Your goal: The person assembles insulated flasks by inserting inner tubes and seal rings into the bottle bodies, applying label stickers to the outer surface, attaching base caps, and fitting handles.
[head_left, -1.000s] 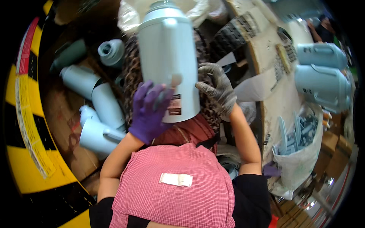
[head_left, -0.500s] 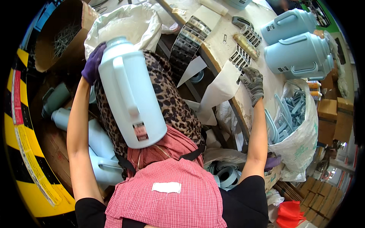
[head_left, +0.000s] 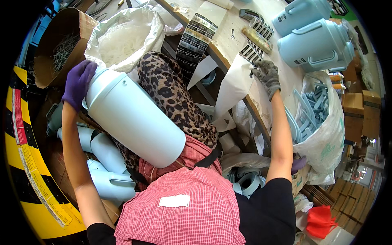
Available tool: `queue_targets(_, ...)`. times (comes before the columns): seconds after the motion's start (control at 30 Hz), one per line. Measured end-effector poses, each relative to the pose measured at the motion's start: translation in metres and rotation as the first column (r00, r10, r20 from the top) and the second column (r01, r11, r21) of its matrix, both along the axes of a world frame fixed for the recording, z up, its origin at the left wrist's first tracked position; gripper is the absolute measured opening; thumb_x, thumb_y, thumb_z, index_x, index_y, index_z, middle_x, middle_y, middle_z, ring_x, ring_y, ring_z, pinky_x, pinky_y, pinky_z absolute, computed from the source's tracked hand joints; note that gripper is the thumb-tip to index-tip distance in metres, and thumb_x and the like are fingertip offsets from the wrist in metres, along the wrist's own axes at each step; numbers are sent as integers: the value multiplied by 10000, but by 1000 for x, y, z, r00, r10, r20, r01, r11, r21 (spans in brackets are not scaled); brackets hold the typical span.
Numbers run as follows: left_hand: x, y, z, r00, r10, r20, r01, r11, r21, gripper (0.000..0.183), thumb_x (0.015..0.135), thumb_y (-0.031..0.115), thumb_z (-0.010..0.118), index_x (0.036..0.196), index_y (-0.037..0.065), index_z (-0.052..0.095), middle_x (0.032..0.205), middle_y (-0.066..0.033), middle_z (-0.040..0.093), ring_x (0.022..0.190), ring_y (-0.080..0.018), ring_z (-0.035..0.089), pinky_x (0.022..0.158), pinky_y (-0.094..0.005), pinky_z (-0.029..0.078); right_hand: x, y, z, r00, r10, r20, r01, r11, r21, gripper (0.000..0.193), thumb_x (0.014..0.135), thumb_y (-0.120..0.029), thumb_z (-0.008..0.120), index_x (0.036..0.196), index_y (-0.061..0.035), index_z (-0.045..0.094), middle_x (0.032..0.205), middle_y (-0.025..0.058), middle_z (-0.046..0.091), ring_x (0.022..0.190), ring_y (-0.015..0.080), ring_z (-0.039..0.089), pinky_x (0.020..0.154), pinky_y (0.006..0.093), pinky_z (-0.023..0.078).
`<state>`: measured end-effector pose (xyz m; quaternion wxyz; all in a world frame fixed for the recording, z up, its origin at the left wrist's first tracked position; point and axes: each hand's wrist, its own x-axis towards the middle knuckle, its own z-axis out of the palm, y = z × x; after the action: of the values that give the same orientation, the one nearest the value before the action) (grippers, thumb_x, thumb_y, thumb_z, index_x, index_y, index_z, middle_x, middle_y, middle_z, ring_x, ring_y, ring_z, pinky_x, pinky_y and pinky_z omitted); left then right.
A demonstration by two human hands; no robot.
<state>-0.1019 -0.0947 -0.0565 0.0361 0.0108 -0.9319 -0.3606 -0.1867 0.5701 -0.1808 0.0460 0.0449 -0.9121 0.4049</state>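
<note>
Across my lap lies a light-blue plastic jug (head_left: 134, 118), tilted with its base toward my apron. My left hand (head_left: 79, 84), in a purple glove, grips the jug's top end. A smooth side of the jug faces up; its handle is out of sight. At the table's edge my right hand (head_left: 267, 76), in a grey glove, has its fingers pinched at a small dark label (head_left: 251, 74). That label is by the white backing sheet (head_left: 236, 85), which hangs over the edge. Rows of small dark labels (head_left: 251, 53) lie on the table just beyond the fingers.
More light-blue jugs (head_left: 308, 47) lie on the table's right. A white sack of blue handles (head_left: 322, 134) stands beside it. To the left are a carton of metal rods (head_left: 77, 24), an open white bag (head_left: 157, 30) and several jugs (head_left: 108, 151). A sticker strip (head_left: 196, 38) hangs off the table.
The jug has been turned in my left hand, so its handle and sticker no longer show. My left hand has moved lower and to the left; my right hand stays near the labels.
</note>
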Motion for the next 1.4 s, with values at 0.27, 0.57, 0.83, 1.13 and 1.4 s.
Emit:
queue_targets(0.27, -53, 84, 10, 939, -185, -290, -91, 679, -729, 365, 969, 374, 670, 1216, 107, 703, 1162, -140, 723, 1012, -351, 683, 919, -469, 531, 7, -18, 4, 998, -45, -39, 39, 987, -156, 203, 825, -57, 866, 982, 11, 757, 989, 95, 723, 951, 159, 691, 863, 309, 572)
queue_targets(0.57, -80, 358, -44, 715, -635, 294, 280, 645, 711, 725, 931, 471, 759, 1385, -66, 584, 1286, -250, 662, 1129, -257, 656, 982, -341, 504, 42, -10, 26, 988, -157, 0, 146, 917, -372, 196, 987, -88, 711, 1175, -33, 700, 1048, 22, 707, 950, 123, 640, 887, 272, 522)
queue_targets(0.83, -123, 421, -80, 545, -750, 375, -154, 350, 924, 405, 833, 203, 848, 1169, 58, 674, 878, -79, 692, 703, -206, 668, 618, -363, 555, 64, -28, 34, 961, -224, 162, 267, 597, -757, 267, 1020, -120, 679, 1256, -1, 639, 1109, 89, 727, 1004, 188, 706, 943, 340, 576)
queue_targets(1.13, -136, 405, -126, 472, -725, -502, 850, 224, 476, 370, 1047, 280, 345, 1004, 66, 645, 862, -62, 626, 673, -273, 501, 795, -344, 400, 29, -22, 60, 973, 9, -231, 49, 969, 244, 402, 828, -117, 817, 1226, -126, 757, 1288, 74, 634, 1245, 262, 583, 1103, 406, 459)
queue_targets(1.4, -129, 415, -108, 546, -822, 166, 20, 210, 977, 384, 895, -10, 604, 1224, 186, 575, 923, 43, 598, 570, -12, 545, 396, -102, 397, 19, -24, 69, 978, 67, -196, -16, 967, 253, 344, 851, -156, 808, 1190, -116, 773, 1239, 96, 705, 1177, 300, 642, 1062, 417, 491)
